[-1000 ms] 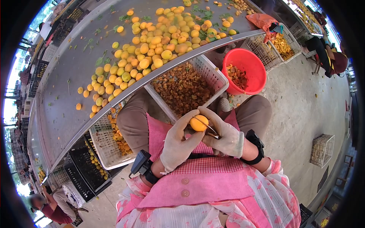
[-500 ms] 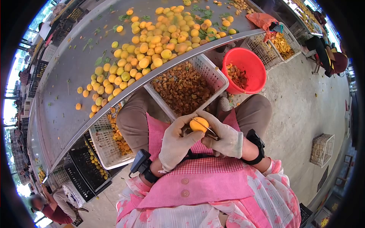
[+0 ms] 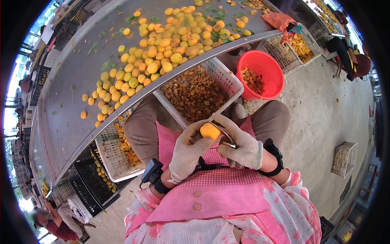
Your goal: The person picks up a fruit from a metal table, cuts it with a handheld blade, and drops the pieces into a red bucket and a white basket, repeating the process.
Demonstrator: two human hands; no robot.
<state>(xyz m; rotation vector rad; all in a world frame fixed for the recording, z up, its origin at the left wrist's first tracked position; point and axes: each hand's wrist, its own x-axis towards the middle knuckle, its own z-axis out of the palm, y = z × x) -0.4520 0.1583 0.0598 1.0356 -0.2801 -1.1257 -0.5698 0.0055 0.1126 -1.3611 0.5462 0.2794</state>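
Note:
In my gloved left hand [image 3: 187, 151] I hold a yellow-orange apricot [image 3: 209, 131] between thumb and fingers. Its visible side looks flattened, perhaps cut. My gloved right hand [image 3: 242, 147] is closed around a small knife [image 3: 226, 136], whose thin blade lies just right of the apricot; its handle is mostly hidden in the glove. Both hands are close together above my lap. Just beyond them stands a white crate [image 3: 232, 97] filled with brown, wrinkled fruit pieces or pits.
A metal table [image 3: 65, 122] carries many whole apricots [image 3: 152, 53] and leaves. A red bucket [image 3: 273, 77] with brown scraps stands right of the crate. Another white crate [image 3: 109, 162] holds orange pieces at left, beside a black crate [image 3: 87, 175]. People sit on both sides.
My right hand has moved slightly right, taking the knife blade off the apricot's front. The apricot has been turned and shows a flatter side. My left hand has shifted slightly left.

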